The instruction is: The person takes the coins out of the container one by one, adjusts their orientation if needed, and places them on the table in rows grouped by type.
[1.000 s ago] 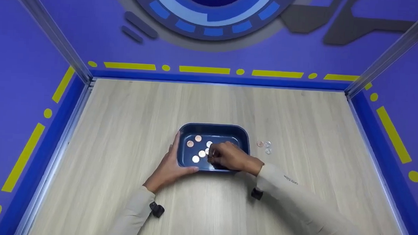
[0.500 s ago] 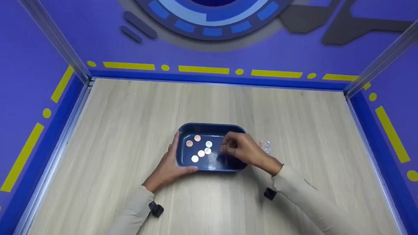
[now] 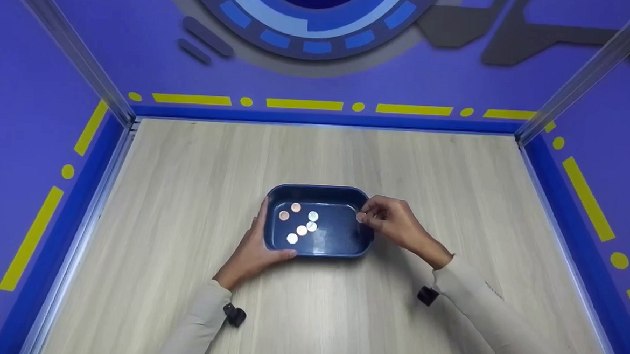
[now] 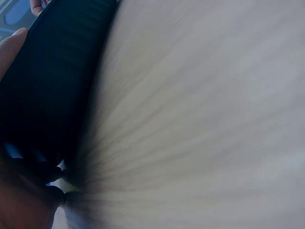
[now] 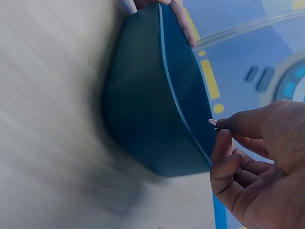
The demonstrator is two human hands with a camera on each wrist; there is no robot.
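while left hand (image 3: 254, 249) grips blue tray (image 3: 316, 249) | five coins (image 3: 298, 222) inside | right hand (image 3: 393, 224) pinches coin (image 3: 361, 217) at rim

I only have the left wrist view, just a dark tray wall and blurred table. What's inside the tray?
Observer: The head view shows about six coins lying in the left half of the tray.
Operator: Where's the right hand?
Observer: The right hand is at the tray's right rim, its fingertips pinching a small disc, apparently another coin.
Operator: And the left hand?
Observer: The left hand holds the tray's near left corner, with the thumb along the near wall.
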